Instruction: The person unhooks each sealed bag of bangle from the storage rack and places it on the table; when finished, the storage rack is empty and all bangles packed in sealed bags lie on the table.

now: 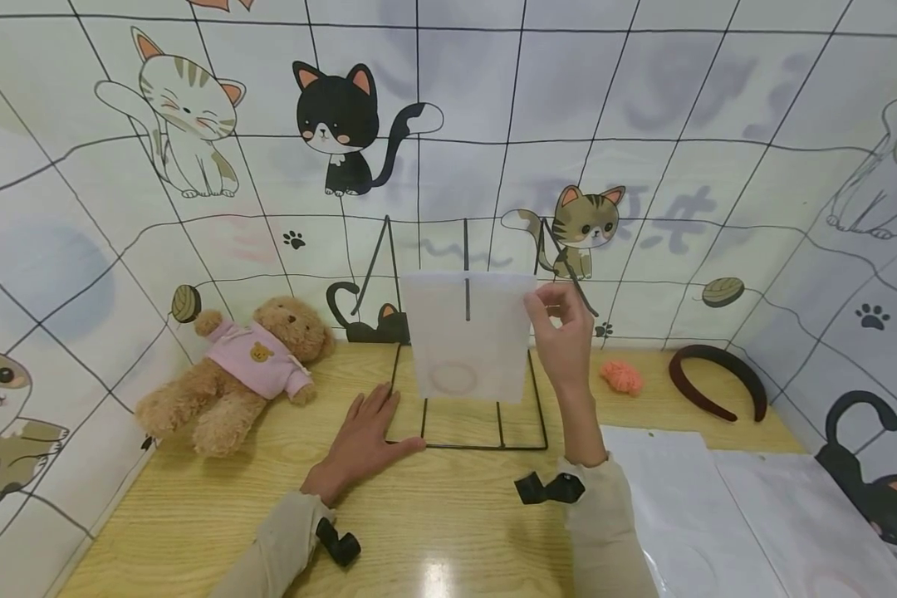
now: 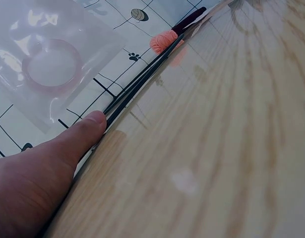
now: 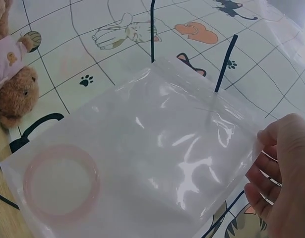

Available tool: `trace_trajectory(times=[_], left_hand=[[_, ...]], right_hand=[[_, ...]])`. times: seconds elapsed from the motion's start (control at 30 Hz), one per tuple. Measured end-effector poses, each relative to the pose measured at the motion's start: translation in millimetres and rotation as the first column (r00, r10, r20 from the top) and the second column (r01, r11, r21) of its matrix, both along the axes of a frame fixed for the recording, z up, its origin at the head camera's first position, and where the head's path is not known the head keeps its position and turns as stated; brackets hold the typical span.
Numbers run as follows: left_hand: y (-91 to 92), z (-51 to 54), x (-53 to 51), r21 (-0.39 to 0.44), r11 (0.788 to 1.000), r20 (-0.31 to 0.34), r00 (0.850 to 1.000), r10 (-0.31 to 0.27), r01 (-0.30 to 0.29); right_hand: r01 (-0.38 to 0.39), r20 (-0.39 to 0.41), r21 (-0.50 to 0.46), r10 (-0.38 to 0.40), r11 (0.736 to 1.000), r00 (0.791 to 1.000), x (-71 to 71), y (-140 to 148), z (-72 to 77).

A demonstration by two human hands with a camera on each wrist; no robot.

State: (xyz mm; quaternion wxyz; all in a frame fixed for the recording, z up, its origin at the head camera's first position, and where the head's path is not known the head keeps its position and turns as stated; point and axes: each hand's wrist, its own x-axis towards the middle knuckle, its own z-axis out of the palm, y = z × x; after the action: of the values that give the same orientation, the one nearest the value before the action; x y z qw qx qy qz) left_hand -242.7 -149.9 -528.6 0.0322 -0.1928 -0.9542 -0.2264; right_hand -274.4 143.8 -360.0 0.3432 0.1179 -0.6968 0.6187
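A frosted plastic zip bag (image 1: pixel 463 340) with a pale pink ring (image 3: pixel 60 183) inside stands upright at a black wire rack (image 1: pixel 486 447). The rack's middle prong (image 1: pixel 467 245) overlaps the bag's top edge; I cannot tell whether it passes through the bag. My right hand (image 1: pixel 564 332) pinches the bag's upper right edge between thumb and index finger, its other fingers loosely bent. Low at the left, my left hand (image 1: pixel 362 432) lies with fingers spread on the table beside the rack's base. Its thumb (image 2: pixel 85 131) touches the base wire in the left wrist view.
To the left a teddy bear (image 1: pixel 250 365) in a pink top leans near the wall. On the right are a coral yarn ball (image 1: pixel 622 377), a dark brown headband (image 1: pixel 718 365) and white plastic bags (image 1: pixel 688 507). Cat-patterned cloth (image 1: pixel 463 100) surrounds the wooden table (image 1: pixel 419 523).
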Motion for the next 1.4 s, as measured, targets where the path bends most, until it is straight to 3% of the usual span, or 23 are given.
trace_trajectory(times=[0.2,0.3,0.5,0.63,0.73,0.97,1.2,1.4], left_hand=[[0.4,-0.6,-1.4,0.001,1.0,-0.008,1.0,-0.001,0.001],[0.7,-0.4,-1.7,-0.003,1.0,-0.003,1.0,-0.002,0.002],[0.7,0.3,-0.8,-0.001,1.0,0.005,1.0,0.001,-0.001],[1.2,0.7,-1.0,0.007,1.0,0.001,1.0,0.001,-0.001],[1.2,0.7,-0.9,0.007,1.0,0.002,1.0,0.0,0.0],[0.6,0.3,-0.5,0.009,1.0,-0.004,1.0,-0.001,0.001],[0.8,0.7,0.1,0.009,1.0,-0.017,1.0,-0.002,0.002],[0.8,0.3,-0.2,0.012,1.0,-0.012,1.0,-0.003,0.003]], right_hand=[[0.034,0.0,0.035,-0.034,0.999,0.999,0.6,-1,0.2],[0.109,-0.033,0.049,-0.107,0.993,0.994,3.6,-6,1.8],[0.259,-0.183,0.039,-0.248,0.965,0.951,-3.7,-14,-8.7],[0.315,-0.223,0.038,-0.299,0.948,0.928,-4.6,-21,-10.5],[0.32,-0.228,0.043,-0.302,0.947,0.926,-0.6,-27,-7.5],[0.278,-0.193,0.029,-0.267,0.96,0.944,21.0,-38,8.6],[0.251,-0.164,0.021,-0.244,0.968,0.956,6.2,-30,-7.2],[0.211,-0.164,0.031,-0.203,0.977,0.965,5.0,-26,-8.8]])
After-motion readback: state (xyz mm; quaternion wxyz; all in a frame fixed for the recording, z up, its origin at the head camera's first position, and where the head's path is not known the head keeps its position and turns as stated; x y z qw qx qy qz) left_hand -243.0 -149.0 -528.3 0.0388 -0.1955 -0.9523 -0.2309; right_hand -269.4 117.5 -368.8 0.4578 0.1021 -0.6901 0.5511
